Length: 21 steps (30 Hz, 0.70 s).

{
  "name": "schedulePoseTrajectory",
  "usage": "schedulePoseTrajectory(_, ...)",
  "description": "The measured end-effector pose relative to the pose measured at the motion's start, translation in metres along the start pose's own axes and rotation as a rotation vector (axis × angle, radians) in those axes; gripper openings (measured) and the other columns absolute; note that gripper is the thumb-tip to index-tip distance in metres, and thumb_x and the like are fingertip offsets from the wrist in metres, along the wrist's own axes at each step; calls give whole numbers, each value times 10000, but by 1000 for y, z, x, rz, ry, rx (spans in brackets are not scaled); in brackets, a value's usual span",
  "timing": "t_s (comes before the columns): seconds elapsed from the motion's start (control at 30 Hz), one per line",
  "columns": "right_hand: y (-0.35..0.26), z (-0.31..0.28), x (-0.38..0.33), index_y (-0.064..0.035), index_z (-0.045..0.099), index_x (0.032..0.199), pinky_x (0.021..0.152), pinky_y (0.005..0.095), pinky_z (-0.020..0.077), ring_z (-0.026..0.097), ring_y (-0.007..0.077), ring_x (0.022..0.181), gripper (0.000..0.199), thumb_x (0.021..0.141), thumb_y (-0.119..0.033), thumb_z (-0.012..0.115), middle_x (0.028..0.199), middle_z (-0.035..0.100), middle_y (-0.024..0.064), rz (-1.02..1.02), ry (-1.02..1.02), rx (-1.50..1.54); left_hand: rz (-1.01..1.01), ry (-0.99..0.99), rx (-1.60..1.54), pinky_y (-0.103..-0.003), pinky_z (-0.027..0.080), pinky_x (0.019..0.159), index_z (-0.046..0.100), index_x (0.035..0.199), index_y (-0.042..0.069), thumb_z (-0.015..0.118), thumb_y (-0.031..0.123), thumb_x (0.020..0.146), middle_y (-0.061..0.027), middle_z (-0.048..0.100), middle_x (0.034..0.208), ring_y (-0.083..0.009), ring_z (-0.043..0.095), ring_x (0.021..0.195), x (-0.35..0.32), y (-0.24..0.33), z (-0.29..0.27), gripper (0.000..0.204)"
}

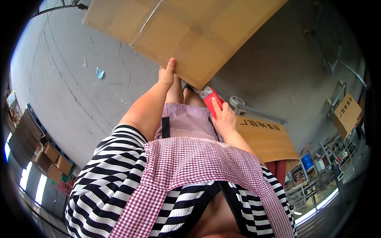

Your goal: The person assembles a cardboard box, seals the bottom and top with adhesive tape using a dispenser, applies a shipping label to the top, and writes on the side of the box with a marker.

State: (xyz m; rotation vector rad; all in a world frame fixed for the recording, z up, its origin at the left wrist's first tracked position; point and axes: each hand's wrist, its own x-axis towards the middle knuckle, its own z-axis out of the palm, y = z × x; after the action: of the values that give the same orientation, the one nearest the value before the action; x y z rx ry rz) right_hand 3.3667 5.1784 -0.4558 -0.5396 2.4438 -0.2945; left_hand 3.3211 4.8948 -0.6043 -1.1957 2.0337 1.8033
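A large brown cardboard box [194, 35] fills the top middle of the view, with a strip of clear tape across its surface. My left hand [167, 74] grips the box's near edge, thumb on top and the other fingers mostly hidden beneath. In my right hand [224, 117] is a red tape dispenser [213, 102], held with my fingers wrapped round it. The dispenser's front end, with clear plastic at it, is by the box's near corner; whether they touch I cannot tell.
On my right lie a flat cardboard piece [264, 139] and a metal bar with a wheel [237, 101]. Another cardboard box [347, 115] stands farther right near wheeled metal frames. Stacked boxes [53, 156] are at the far left. A blue scrap [100, 73] lies on the cracked grey floor.
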Motion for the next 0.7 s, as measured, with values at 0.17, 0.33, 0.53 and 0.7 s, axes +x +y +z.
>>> schedulePoseTrajectory(0.17, 6, -24, 14, -160, 492, 1397, 844, 452, 528, 623, 361, 961, 730, 715, -218, 744, 1099, 519, 180, 351, -217, 160, -170, -40, 81, -356, 394, 1039, 523, 1325, -59, 557, 694, 877, -167, 572, 1298, -262, 524, 1198, 8, 13, -2, 877)
schedulePoseTrajectory(0.33, 61, -33, -47, -124, 434, 1452, 962, 400, 497, 625, 346, 1102, 774, 726, -100, 704, 1312, 538, 222, 341, 100, 523, -397, -164, 204, -373, 362, 1085, 524, 1333, -80, 504, 722, 884, -218, 568, 1333, -310, 484, 1288, -17, 49, -12, 919)
schedulePoseTrajectory(0.53, 86, -46, -53, 13, 540, 1287, 985, 353, 483, 627, 260, 1067, 523, 770, -5, 614, 1154, 642, 133, 787, 151, 1863, -529, -40, 68, -422, 317, 1130, 55, 1562, 64, 630, 699, 816, -259, 369, 1510, -382, 362, 1402, -10, 123, -9, 1136)
schedulePoseTrajectory(0.7, 61, -58, 3, 3, 554, 1232, 1027, 421, 457, 612, 299, 1111, 496, 742, -71, 546, 1148, 646, 129, 683, 162, 2586, -2, 695, 348, -458, 186, 1202, 7, 1550, -6, 736, 621, 766, -270, 123, 1596, -391, 185, 1474, 122, 172, -131, 1241)
